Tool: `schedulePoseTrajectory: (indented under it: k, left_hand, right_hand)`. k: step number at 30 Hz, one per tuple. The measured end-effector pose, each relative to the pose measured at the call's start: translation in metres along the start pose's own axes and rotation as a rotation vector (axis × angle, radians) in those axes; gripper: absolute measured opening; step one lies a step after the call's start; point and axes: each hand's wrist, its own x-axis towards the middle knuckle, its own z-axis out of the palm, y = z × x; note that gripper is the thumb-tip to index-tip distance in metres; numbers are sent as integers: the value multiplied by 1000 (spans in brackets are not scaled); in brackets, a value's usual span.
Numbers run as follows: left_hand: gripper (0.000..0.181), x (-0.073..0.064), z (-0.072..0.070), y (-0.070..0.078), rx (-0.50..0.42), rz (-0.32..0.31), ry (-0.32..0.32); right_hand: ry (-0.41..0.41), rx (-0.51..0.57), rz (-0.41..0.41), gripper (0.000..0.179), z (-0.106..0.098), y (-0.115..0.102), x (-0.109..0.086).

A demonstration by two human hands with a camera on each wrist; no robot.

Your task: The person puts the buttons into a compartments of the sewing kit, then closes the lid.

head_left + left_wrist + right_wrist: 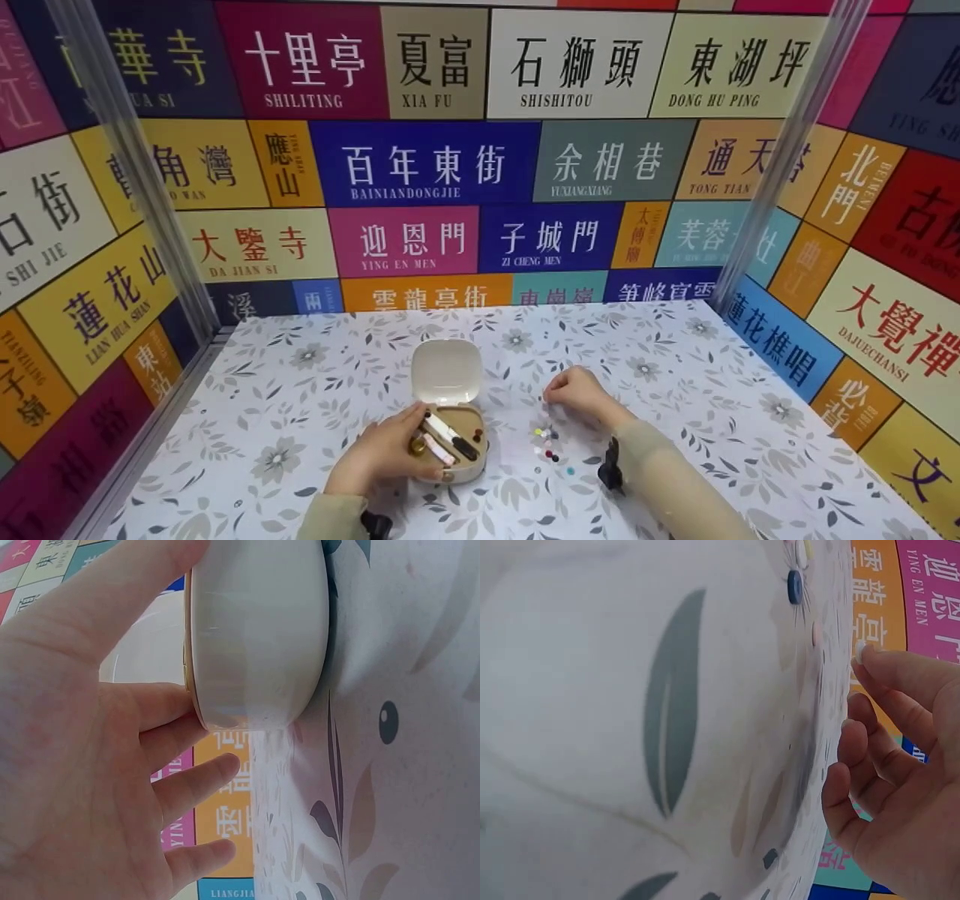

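Note:
My left hand [390, 450] grips the side of a small cream case [469, 471], thumb at its near edge and forefinger at the far one. In the left wrist view, the other fingers spread past the case's smooth wall [259, 637]. Its lid [446, 371] stands up at the back. Inside lie a slim white-and-black stick [450, 435], a pale pinkish roll [439, 450] and small dark red pieces [477, 434]. To the right, my right hand [581, 394] pinches a small white button [859, 651] between thumb and forefinger, close over the table.
Several small coloured buttons [545, 433] lie in a loose group between the case and my right forearm; a blue one [794, 587] shows in the right wrist view. A turquoise one [571, 471] sits nearer me. Printed panels [420, 165] wall the leaf-patterned table [300, 397].

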Motion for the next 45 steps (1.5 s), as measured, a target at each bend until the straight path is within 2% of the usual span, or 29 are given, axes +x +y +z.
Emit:
schedulePoseTrajectory:
  k: [7, 16, 25, 31, 45]
  left_hand:
    - [116, 0, -1, 2, -31, -16, -8]
    - [117, 1, -4, 4, -9, -25, -13]
    - [118, 2, -3, 1, -34, -26, -13]
    - [119, 2, -1, 0, -13, -3, -7]
    - [120, 2, -1, 0, -34, -22, -17]
  right_hand:
    - [-41, 34, -1, 5, 5, -11, -1]
    - [-84, -24, -114, 7, 5, -25, 0]
    - [-106, -10, -157, 8, 11, -35, -2]
    - [-124, -15, -200, 8, 12, -42, -6]
    - [-159, -26, -207, 7, 19, -63, -9]
